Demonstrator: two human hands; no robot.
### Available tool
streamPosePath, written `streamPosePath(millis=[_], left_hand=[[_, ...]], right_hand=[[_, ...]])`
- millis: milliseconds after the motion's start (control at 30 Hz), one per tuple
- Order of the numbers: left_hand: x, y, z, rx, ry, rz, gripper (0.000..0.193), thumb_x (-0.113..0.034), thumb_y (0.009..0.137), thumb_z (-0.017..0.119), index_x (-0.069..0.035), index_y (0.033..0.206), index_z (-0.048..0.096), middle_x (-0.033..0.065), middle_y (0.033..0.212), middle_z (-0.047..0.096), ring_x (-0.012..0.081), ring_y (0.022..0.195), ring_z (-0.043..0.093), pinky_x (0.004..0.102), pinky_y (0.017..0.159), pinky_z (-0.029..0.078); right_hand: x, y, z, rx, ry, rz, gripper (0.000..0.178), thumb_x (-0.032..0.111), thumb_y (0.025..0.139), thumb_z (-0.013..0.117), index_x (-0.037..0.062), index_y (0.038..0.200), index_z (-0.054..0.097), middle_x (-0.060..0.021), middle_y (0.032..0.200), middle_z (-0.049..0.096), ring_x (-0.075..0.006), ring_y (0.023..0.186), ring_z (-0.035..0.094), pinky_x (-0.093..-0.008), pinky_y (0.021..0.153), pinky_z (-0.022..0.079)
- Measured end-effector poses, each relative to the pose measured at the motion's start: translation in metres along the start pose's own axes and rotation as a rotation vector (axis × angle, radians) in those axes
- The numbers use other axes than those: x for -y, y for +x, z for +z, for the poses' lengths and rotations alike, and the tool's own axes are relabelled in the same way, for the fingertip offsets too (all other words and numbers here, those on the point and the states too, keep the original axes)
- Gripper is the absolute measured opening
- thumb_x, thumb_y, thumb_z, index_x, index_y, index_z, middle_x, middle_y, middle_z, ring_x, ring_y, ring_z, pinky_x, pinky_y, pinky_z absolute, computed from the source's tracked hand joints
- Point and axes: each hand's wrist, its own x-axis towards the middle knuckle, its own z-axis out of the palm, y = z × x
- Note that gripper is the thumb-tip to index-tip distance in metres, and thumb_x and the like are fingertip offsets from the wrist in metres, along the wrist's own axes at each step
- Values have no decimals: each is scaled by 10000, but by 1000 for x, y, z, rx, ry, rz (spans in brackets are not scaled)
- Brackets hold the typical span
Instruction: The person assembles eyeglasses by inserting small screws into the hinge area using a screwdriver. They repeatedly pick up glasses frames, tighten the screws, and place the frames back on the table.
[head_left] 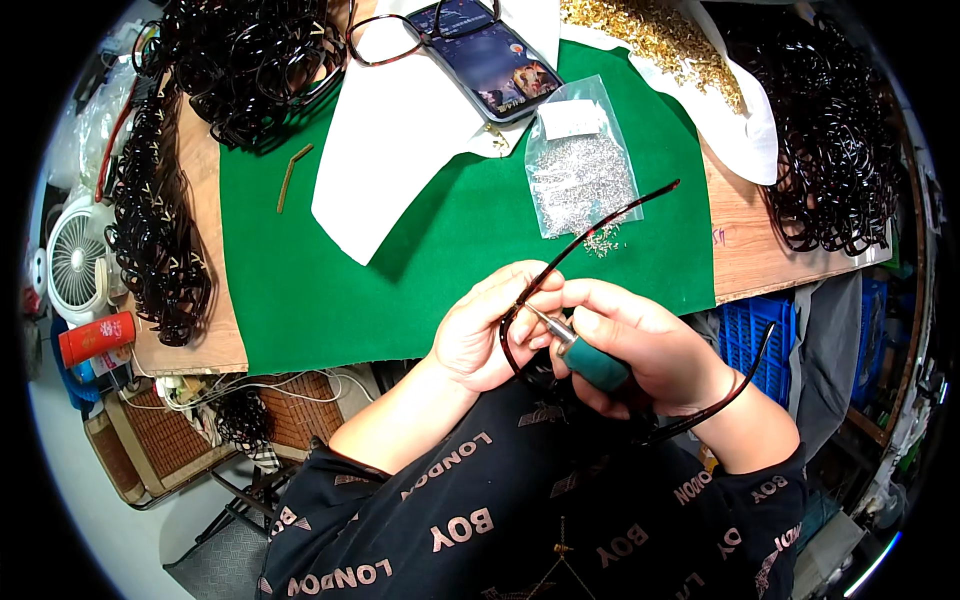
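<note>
In front of my chest, my left hand (470,330) is closed around a dark brown eyeglass frame (622,213) near a hinge. One temple arm points up and to the right over the green cloth; another sticks out beyond my right wrist. My right hand (655,350) grips a screwdriver (594,364) with a thick green handle and a metal shank. Its tip meets the frame at the hinge, close to my left fingertips, which partly hide the contact point. Just beyond my hands lies a clear bag of small silvery screws (582,185), with loose screws (602,241) spilled at its lower edge.
A green cloth (420,300) covers the wooden table. Piles of dark eyeglass frames (250,70) stand at the left and right (825,150). White paper (375,170) carries a phone (495,70) and glasses (385,42); gold-coloured parts (670,40) heap on white cloth. A fan (80,255) stands far left.
</note>
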Motion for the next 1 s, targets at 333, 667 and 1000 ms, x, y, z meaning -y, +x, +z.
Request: streamPosePath(millis=[333,667,1000], left_hand=[[-1,-6,-4,130,31,-28,284,-232,926,471,-6,1090,523,27,741,544,119,582,516,290,550,470],[-108,-118,72,-851,2466,1046,135,-54,736,640,-7,861,617,105,728,615,277,616,555,336,571,437],[-187,42,74,-413,2818,1490,369,-56,718,622,-25,1077,543,148,1122,526,326,1102,473,399,945,382]], right_hand=[[-3,2,1,18,-50,-78,289,249,945,430,28,1131,442,-106,875,599,-116,489,537,-196,363,371],[-10,2,-63,-107,-86,-401,330,154,915,480,-19,1194,449,-111,894,531,-131,558,522,-207,456,423],[-14,-21,-62,-216,-288,-490,415,108,903,499,32,1299,402,-64,907,539,-109,638,543,-203,526,440]])
